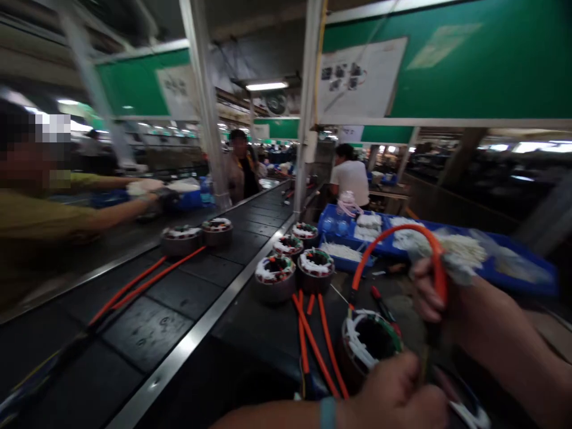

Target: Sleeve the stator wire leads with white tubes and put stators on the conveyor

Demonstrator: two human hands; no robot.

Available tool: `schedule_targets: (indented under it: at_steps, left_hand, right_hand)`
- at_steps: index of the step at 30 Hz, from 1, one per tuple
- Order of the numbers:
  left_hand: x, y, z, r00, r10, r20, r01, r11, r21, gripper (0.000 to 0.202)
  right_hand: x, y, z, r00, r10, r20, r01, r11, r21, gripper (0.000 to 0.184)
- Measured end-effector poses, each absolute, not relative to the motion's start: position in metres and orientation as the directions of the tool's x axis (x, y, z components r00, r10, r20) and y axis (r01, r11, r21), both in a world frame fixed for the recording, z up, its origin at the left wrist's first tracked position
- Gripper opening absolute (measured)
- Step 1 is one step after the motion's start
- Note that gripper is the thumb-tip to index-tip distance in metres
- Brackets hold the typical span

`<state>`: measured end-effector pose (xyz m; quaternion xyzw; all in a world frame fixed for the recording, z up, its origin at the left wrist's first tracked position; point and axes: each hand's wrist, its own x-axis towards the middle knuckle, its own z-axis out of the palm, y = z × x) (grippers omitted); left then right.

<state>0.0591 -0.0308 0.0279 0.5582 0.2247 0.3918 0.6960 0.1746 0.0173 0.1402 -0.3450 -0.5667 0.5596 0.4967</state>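
At the bottom of the frame, the left hand (397, 393), a teal band (328, 413) on its wrist, is curled closed around the lower end of some dark wires (428, 351); blur softens the fingertips. Just beyond it, at lower right of centre, stands the nearest stator (355, 345), a ring topped with white lacing and green strands, its near edge partly hidden by that hand. From it a smooth orange sleeve (395, 229) arches up and over to the right hand (429, 286), whose fingers are wrapped firmly round its descending end, right of the stator. Something pale and crumpled shows behind this hand, too blurred to name.

A red-and-black tool (384, 307) lies behind the stator on the dark table (263, 325). Left of it, four laced stators (316, 280) with grey metal sides sit close together, and orange sleeves (328, 339) trail toward the lower edge. Beyond the right hand, which covers part of it, a long blue plastic tray (531, 286) holds pale bundles and a clear bag (513, 259).

Past a shiny metal rail (192, 339), a conveyor (179, 298) of dark plates carries two more stators (181, 243). At left, a co-worker in a yellowish sleeve (49, 214) reaches toward it. Farther off are a person in a white shirt (351, 179) and green boards (482, 71) overhead.
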Motion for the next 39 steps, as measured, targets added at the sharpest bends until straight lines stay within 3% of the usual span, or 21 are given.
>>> schedule_targets:
  at_steps: [3, 5, 7, 10, 15, 19, 21, 23, 24, 28, 31, 33, 35, 37, 39]
  left_hand:
    - [0.028, -0.041, 0.036, 0.489, 0.8, 0.348, 0.01, -0.404, 0.915, 0.027]
    - [0.018, -0.031, 0.041, 0.478, 0.715, 0.51, 0.166, -0.644, 0.747, 0.023]
    - [0.02, -0.011, 0.044, 0.502, 0.622, 0.601, 0.306, -0.778, 0.549, 0.025]
    - [0.033, 0.026, 0.047, 0.633, 0.567, 0.526, 0.472, -0.822, 0.318, 0.025]
    - [0.03, 0.051, 0.04, 0.694, 0.589, 0.413, 0.534, -0.807, 0.253, 0.017]
    - [0.015, 0.026, 0.011, 0.621, 0.581, 0.526, 0.605, -0.782, 0.151, 0.028]
    - [0.017, 0.018, -0.012, 0.622, 0.488, 0.612, 0.6, -0.799, 0.027, 0.05]
    - [0.025, 0.019, -0.034, 0.586, 0.472, 0.659, 0.64, -0.768, -0.019, 0.063]
    - [0.03, 0.021, -0.044, 0.553, 0.478, 0.682, 0.66, -0.752, -0.008, 0.064]
    - [0.04, 0.035, -0.058, 0.438, 0.555, 0.707, 0.677, -0.722, 0.147, 0.052]
    - [0.034, 0.035, -0.045, 0.355, 0.617, 0.702, 0.574, -0.737, 0.358, 0.059]
    - [0.028, 0.029, -0.032, 0.191, 0.719, 0.669, 0.432, -0.673, 0.6, 0.068]
    - [0.022, 0.021, -0.022, -0.002, 0.868, 0.496, 0.172, -0.488, 0.856, 0.077]
    - [0.015, 0.014, -0.015, -0.029, 0.955, 0.296, -0.084, -0.298, 0.951, 0.085]
    - [0.006, 0.008, -0.008, 0.078, 0.97, 0.229, -0.203, -0.209, 0.957, 0.091]
  right_hand:
    - [0.184, 0.02, 0.149, -0.39, 0.917, 0.081, -0.232, -0.013, -0.973, 0.031]
    - [0.191, 0.027, 0.161, -0.332, 0.941, 0.064, -0.336, -0.055, -0.94, 0.03]
    - [0.196, 0.038, 0.176, -0.182, 0.983, 0.018, -0.469, -0.071, -0.88, 0.03]
    - [0.192, 0.056, 0.189, -0.108, 0.993, -0.038, -0.596, -0.095, -0.797, 0.022]
    - [0.173, 0.066, 0.159, -0.061, 0.997, 0.038, -0.507, 0.002, -0.862, 0.013]
    - [0.171, 0.054, 0.12, 0.024, 0.994, 0.103, -0.461, 0.102, -0.881, 0.017]
    - [0.169, 0.047, 0.108, 0.085, 0.987, 0.138, -0.352, 0.159, -0.922, 0.019]
    - [0.164, 0.041, 0.102, 0.107, 0.976, 0.189, -0.241, 0.21, -0.948, 0.011]
    - [0.161, 0.039, 0.1, 0.104, 0.971, 0.216, -0.201, 0.233, -0.951, 0.009]
    - [0.148, 0.039, 0.102, 0.026, 0.98, 0.199, -0.14, 0.2, -0.97, 0.031]
    - [0.141, 0.051, 0.108, -0.038, 0.994, 0.098, -0.183, 0.09, -0.979, 0.016]
    - [0.137, 0.062, 0.111, -0.057, 0.998, 0.033, -0.216, 0.02, -0.976, 0.013]
    - [0.133, 0.072, 0.112, -0.065, 0.995, -0.081, -0.224, -0.093, -0.97, 0.023]
    - [0.132, 0.075, 0.111, -0.121, 0.979, -0.165, -0.141, -0.181, -0.973, 0.029]
    - [0.137, 0.072, 0.109, -0.199, 0.971, -0.129, 0.061, -0.119, -0.991, 0.028]
